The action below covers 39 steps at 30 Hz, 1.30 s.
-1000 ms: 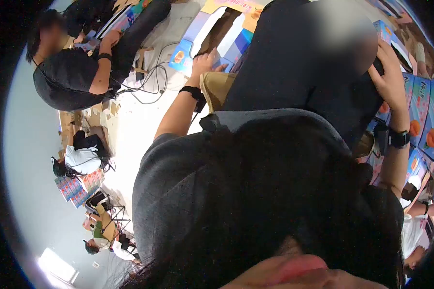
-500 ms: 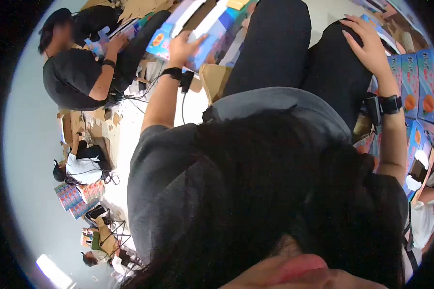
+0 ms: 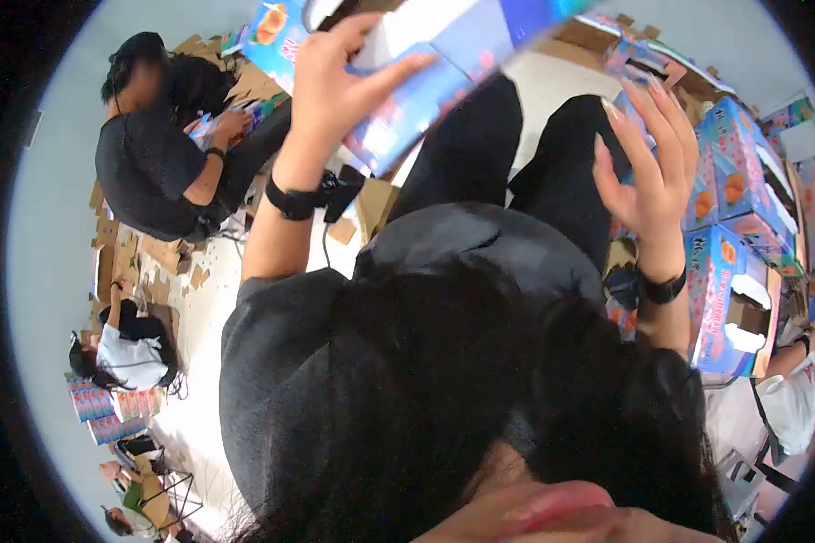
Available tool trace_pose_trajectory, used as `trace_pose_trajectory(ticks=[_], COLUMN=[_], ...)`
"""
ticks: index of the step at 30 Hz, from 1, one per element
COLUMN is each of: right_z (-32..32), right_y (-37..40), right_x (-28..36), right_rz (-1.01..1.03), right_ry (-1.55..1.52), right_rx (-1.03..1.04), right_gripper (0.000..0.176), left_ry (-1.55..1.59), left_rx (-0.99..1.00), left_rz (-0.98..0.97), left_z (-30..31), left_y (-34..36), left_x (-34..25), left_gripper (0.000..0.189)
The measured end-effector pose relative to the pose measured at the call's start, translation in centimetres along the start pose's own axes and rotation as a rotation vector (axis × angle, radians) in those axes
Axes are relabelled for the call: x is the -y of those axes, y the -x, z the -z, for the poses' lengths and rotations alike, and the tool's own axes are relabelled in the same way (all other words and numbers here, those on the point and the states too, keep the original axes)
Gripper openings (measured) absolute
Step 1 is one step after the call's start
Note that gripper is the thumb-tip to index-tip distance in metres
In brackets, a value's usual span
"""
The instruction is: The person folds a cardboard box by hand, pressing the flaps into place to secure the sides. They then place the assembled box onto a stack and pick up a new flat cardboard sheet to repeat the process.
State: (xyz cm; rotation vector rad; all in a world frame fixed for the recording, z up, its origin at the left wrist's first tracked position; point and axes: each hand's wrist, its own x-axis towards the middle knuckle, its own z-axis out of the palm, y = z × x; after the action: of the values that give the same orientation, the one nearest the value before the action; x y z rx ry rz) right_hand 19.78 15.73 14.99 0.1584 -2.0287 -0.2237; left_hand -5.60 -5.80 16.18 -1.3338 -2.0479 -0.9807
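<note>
My left hand (image 3: 330,90) grips a blue and pink printed box (image 3: 421,104) at the top centre, its thumb lying along the near face and the fingers over the upper edge. Part of the box is cut off by the top of the view, and its far end is blurred. To the right, my right hand (image 3: 652,176) is raised with its fingers spread and nothing in it. It is nearest to the stacked printed boxes (image 3: 732,188), apart from the held box. Both wrists wear black bands.
A co-worker in black (image 3: 149,163) sits at the left, handling a similar box. Farther off is a person in white (image 3: 131,353) near stacked boxes (image 3: 109,407). An open-topped box (image 3: 720,303) stands at the right, beside another person's arm (image 3: 792,357). Cardboard scraps litter the floor.
My left hand has moved up and closer to the camera with the box, which has swung right. My right hand has lifted off my thigh, fingers still apart.
</note>
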Motion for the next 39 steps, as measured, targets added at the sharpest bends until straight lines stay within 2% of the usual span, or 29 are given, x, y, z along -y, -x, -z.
trace_pose_trajectory(ticks=[1, 2, 3, 7, 8, 11, 12, 13, 15, 17, 19, 21, 25, 26, 29, 30, 32, 33, 34, 35, 36, 37, 38, 39], right_z=[0.7, 1.4, 2.3, 5.0, 6.0, 4.3, 2.6, 1.6, -0.6, -0.9, -1.3, -2.8, -2.7, -2.3, -1.0, -0.2, 1.6, 2.8, 4.1, 5.9, 8.4, 10.7, 13.0, 15.1], right_y=[0.4, 0.8, 1.1, 2.4, 3.7, 7.6, 8.0, 8.0, 9.4, 8.3, 7.6, 7.5, 8.2, 8.5, 8.8, 9.0, 9.4, 9.7, 10.0, 10.4, 10.7, 10.9, 11.1, 11.8], right_x=[-0.1, -0.3, -0.5, -0.5, -0.9, -1.5, -0.5, 0.6, 1.5, 2.7, 3.4, 5.2, 5.3, 5.0, 3.7, 3.2, 2.4, 1.8, 1.1, 0.0, -0.5, -0.8, -1.0, -1.2], right_rz=[0.002, 0.011, 0.02, -0.025, -0.011, -0.301, -0.566, -0.778, -0.898, -0.928, -0.86, -0.89, -0.989, -0.994, -1.032, -1.05, -1.077, -1.065, -1.058, -1.036, -1.097, -1.096, -1.092, -1.018], right_ry=[0.046, 0.078, 0.11, 0.243, 0.286, 0.019, -0.26, -0.516, -0.949, -1.279, -1.231, -1.24, -1.284, -1.255, -1.177, -1.114, -0.953, -0.839, -0.721, -0.591, -0.541, -0.592, -0.643, -0.792], right_rx=[-0.068, -0.128, -0.187, -0.233, -0.132, -0.307, -0.412, -0.401, -0.205, -0.025, 0.138, -0.001, -0.073, -0.097, -0.259, -0.294, -0.359, -0.364, -0.367, -0.343, -0.307, -0.371, -0.436, -0.601], right_gripper=[0.037, 0.035, 0.032, 0.03, 0.042, 0.062, 0.08, 0.097, 0.122, 0.126, 0.129, 0.126, 0.118, 0.116, 0.113, 0.113, 0.11, 0.104, 0.098, 0.089, 0.074, 0.061, 0.049, 0.039], left_ry=[0.025, 0.194, 0.113, 0.216, 0.235, 0.288, 0.307, 0.327, 0.349, 0.355, 0.344, 0.366, 0.391, 0.299, 0.421, 0.474, 0.62, 0.712, 0.783, 0.792, 0.729, 0.666, 0.584, 0.485], left_rx=[0.001, -0.105, -0.081, -0.081, -0.098, -0.088, -0.108, -0.125, -0.176, -0.209, -0.232, -0.186, -0.121, -0.068, -0.164, -0.097, -0.241, -0.329, -0.358, -0.419, -0.441, -0.46, -0.518, -0.507], left_rz=[-0.03, -0.156, -0.16, -0.244, -0.266, -0.257, -0.24, -0.222, -0.195, -0.198, -0.233, -0.209, -0.195, -0.243, -0.477, -0.476, -0.625, -0.683, -0.744, -0.752, -0.783, -0.815, -0.758, -0.717], left_z=[-0.7, -1.9, -2.0, -4.3, -5.1, -5.8, -5.7, -5.8, -6.4, -6.8, -7.1, -7.3, -7.9, -7.6, -8.0, -7.8, -9.2, -9.5, -9.5, -9.6, -9.5, -9.3, -9.0, -8.7], left_y=[-0.2, -0.5, -0.3, 0.1, 0.4, 1.2, 1.3, 1.4, 1.3, 1.2, 1.0, 1.3, 1.1, 0.9, -1.1, -1.4, -1.7, -1.7, -1.5, -0.8, -0.2, 0.3, 0.8, 1.3], left_x=[-1.0, -1.8, -2.9, -5.4, -6.0, -7.6, -8.3, -8.9, -9.7, -10.2, -10.4, -11.5, -13.0, -13.4, -15.4, -16.1, -16.9, -17.2, -16.9, -16.4, -15.3, -14.2, -13.6, -12.5], left_gripper=[0.056, 0.059, 0.058, 0.059, 0.059, 0.066, 0.064, 0.062, 0.062, 0.063, 0.064, 0.072, 0.084, 0.09, 0.085, 0.088, 0.089, 0.088, 0.079, 0.064, 0.058, 0.052, 0.048, 0.05])
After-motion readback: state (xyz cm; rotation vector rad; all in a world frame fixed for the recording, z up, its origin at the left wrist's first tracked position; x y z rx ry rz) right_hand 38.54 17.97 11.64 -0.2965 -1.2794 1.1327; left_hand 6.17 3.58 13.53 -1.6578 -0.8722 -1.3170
